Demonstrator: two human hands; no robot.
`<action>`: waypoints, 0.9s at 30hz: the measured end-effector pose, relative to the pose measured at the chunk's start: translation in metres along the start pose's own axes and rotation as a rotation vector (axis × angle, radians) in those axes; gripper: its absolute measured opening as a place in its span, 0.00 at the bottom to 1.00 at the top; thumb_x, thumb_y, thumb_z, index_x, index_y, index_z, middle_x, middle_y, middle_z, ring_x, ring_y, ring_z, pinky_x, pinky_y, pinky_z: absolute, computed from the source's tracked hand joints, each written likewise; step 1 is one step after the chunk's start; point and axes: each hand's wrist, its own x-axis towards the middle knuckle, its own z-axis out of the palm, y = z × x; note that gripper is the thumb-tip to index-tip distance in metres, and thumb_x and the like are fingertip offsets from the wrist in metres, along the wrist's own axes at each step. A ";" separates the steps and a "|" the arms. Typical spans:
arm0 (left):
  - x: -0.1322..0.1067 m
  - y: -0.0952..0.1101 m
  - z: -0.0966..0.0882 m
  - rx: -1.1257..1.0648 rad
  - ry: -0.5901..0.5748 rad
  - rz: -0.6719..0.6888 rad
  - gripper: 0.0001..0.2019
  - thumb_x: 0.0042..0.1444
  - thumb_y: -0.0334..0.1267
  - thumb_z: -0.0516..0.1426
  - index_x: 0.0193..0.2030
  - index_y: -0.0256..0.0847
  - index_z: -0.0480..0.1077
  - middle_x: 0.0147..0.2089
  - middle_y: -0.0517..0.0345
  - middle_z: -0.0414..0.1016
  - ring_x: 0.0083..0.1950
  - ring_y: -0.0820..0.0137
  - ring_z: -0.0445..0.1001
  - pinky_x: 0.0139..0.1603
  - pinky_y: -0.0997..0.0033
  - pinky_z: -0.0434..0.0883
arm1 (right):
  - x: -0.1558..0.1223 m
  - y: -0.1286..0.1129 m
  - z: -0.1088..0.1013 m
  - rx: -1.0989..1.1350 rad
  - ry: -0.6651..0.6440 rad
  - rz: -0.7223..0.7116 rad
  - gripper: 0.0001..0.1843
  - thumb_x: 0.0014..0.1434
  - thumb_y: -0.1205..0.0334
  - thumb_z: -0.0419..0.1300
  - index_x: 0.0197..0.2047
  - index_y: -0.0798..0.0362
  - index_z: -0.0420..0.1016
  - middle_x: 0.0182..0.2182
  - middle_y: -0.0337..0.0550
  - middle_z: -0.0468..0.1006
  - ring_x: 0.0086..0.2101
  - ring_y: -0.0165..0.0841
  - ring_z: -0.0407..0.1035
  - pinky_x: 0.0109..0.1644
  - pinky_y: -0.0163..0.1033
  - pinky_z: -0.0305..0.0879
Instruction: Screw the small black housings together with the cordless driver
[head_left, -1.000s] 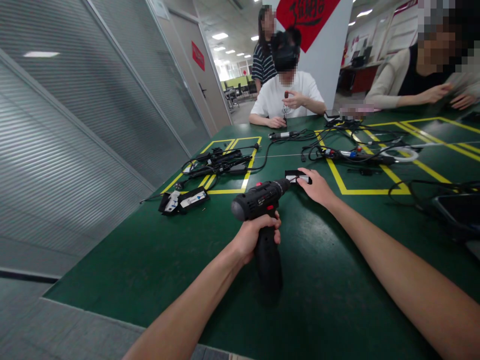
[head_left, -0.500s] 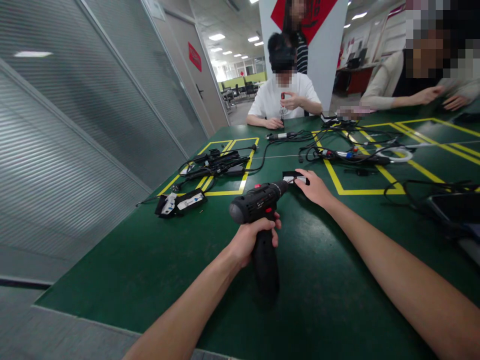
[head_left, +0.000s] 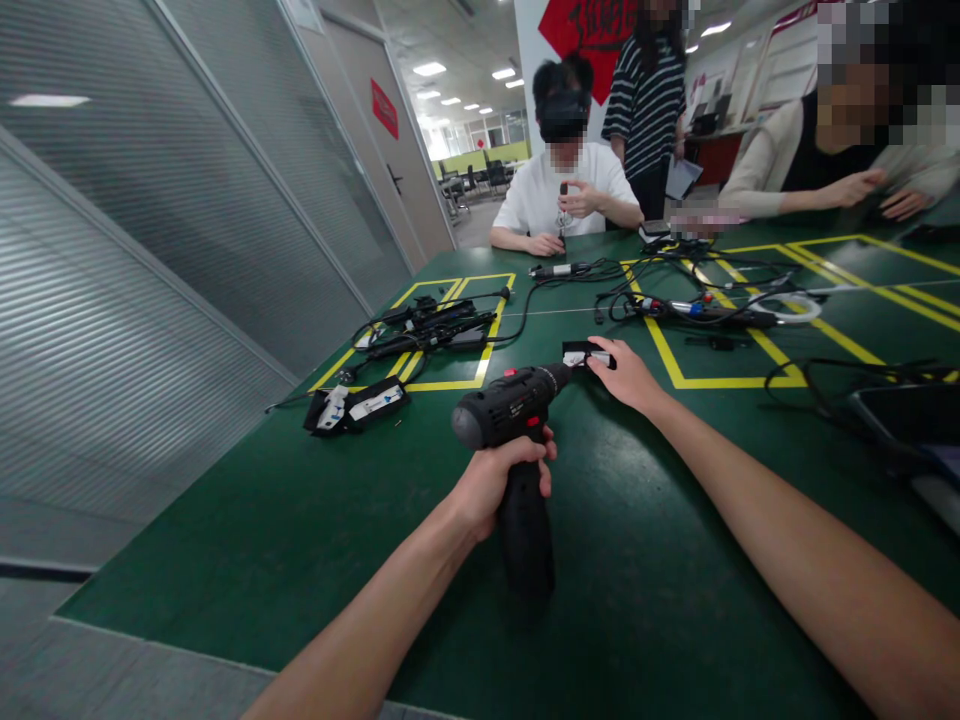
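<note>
My left hand [head_left: 499, 480] is wrapped round the grip of a black cordless drill [head_left: 502, 410] with red buttons. The drill's chuck points forward and slightly right, its tip close to a small black-and-white block [head_left: 580, 353] on the table. Whether a bit touches the block cannot be made out. Fingers of my right hand [head_left: 624, 372] close round the right end of that block and hold it against the table. Farther left lie two black pieces with white inserts and blue marks, one of them an open black case [head_left: 379, 402].
On the green table [head_left: 315, 560], black cables and tools [head_left: 431, 328] lie in a yellow-taped area at left. More cables with a pen-like tool [head_left: 686, 310] lie at right, and a dark device [head_left: 907, 410] sits near the right edge. Across sits a person in white [head_left: 562, 180]; others are nearby.
My hands, the drill and the block keep nearly the same place. The view has shifted slightly. The standing person in stripes at the back has moved to the right.
</note>
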 end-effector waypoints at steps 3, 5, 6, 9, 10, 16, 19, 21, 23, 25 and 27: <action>-0.001 0.001 -0.001 -0.007 0.020 -0.012 0.11 0.51 0.35 0.55 0.42 0.35 0.66 0.36 0.57 0.69 0.24 0.76 0.68 0.29 0.72 0.65 | 0.000 0.000 0.000 0.001 -0.002 0.003 0.25 0.60 0.55 0.55 0.60 0.48 0.68 0.52 0.50 0.70 0.49 0.43 0.69 0.56 0.48 0.64; -0.001 0.001 -0.002 -0.010 0.025 -0.019 0.11 0.51 0.35 0.55 0.42 0.35 0.67 0.36 0.57 0.69 0.24 0.76 0.68 0.28 0.72 0.65 | -0.001 0.000 0.000 0.003 -0.003 0.002 0.25 0.60 0.55 0.55 0.60 0.47 0.68 0.52 0.49 0.70 0.49 0.43 0.69 0.56 0.48 0.64; -0.001 0.002 -0.002 -0.012 0.026 -0.022 0.11 0.52 0.35 0.55 0.42 0.36 0.67 0.36 0.57 0.69 0.24 0.76 0.68 0.28 0.72 0.65 | 0.000 0.000 0.000 0.004 -0.004 0.003 0.25 0.60 0.55 0.55 0.61 0.47 0.68 0.52 0.49 0.70 0.49 0.43 0.69 0.55 0.48 0.64; -0.002 0.002 -0.002 -0.019 0.029 -0.027 0.11 0.52 0.35 0.55 0.42 0.36 0.67 0.36 0.58 0.68 0.24 0.76 0.68 0.28 0.72 0.65 | 0.000 0.001 0.000 0.007 -0.004 0.001 0.25 0.59 0.56 0.55 0.61 0.47 0.68 0.52 0.48 0.70 0.48 0.42 0.69 0.55 0.48 0.64; -0.002 0.003 -0.002 -0.020 0.029 -0.031 0.11 0.52 0.35 0.55 0.42 0.36 0.67 0.36 0.58 0.68 0.23 0.76 0.68 0.28 0.72 0.65 | 0.000 0.001 0.000 0.008 -0.003 -0.002 0.25 0.59 0.56 0.55 0.60 0.46 0.68 0.52 0.48 0.70 0.49 0.42 0.69 0.55 0.47 0.64; -0.004 0.002 0.000 -0.006 -0.011 -0.051 0.11 0.51 0.34 0.55 0.42 0.35 0.67 0.35 0.57 0.68 0.23 0.76 0.68 0.28 0.72 0.65 | 0.001 0.002 0.001 0.012 0.004 -0.007 0.25 0.59 0.57 0.55 0.60 0.48 0.68 0.51 0.48 0.71 0.50 0.42 0.68 0.56 0.47 0.63; -0.003 0.000 0.000 0.004 -0.015 -0.054 0.11 0.51 0.34 0.55 0.41 0.35 0.67 0.35 0.57 0.69 0.23 0.77 0.68 0.29 0.72 0.65 | 0.001 0.001 0.000 0.022 -0.001 -0.009 0.25 0.59 0.56 0.55 0.60 0.49 0.68 0.53 0.49 0.71 0.50 0.42 0.68 0.57 0.46 0.63; -0.002 -0.001 0.001 0.012 -0.012 -0.049 0.11 0.51 0.34 0.56 0.41 0.35 0.67 0.35 0.57 0.69 0.23 0.77 0.68 0.29 0.73 0.65 | 0.001 0.001 -0.001 0.028 -0.004 -0.010 0.25 0.59 0.56 0.55 0.60 0.49 0.68 0.53 0.49 0.71 0.51 0.42 0.68 0.57 0.46 0.62; -0.001 -0.002 0.000 0.016 -0.012 -0.045 0.11 0.50 0.34 0.56 0.41 0.35 0.67 0.35 0.57 0.69 0.23 0.76 0.69 0.29 0.73 0.65 | 0.002 0.002 -0.002 0.033 -0.006 -0.011 0.25 0.59 0.56 0.56 0.60 0.50 0.69 0.53 0.49 0.71 0.51 0.42 0.68 0.57 0.46 0.62; 0.000 -0.003 -0.001 0.015 -0.014 -0.043 0.11 0.50 0.33 0.56 0.42 0.35 0.67 0.35 0.57 0.69 0.23 0.76 0.69 0.29 0.73 0.65 | 0.002 0.002 -0.002 0.039 -0.005 -0.012 0.25 0.59 0.56 0.56 0.60 0.50 0.69 0.53 0.49 0.71 0.51 0.41 0.68 0.57 0.45 0.62; 0.001 -0.004 -0.002 0.010 -0.017 -0.043 0.11 0.50 0.34 0.56 0.42 0.35 0.67 0.35 0.56 0.70 0.23 0.76 0.69 0.28 0.73 0.66 | 0.002 0.002 -0.002 0.042 -0.002 -0.013 0.25 0.59 0.56 0.56 0.59 0.50 0.69 0.53 0.49 0.71 0.51 0.41 0.68 0.57 0.45 0.62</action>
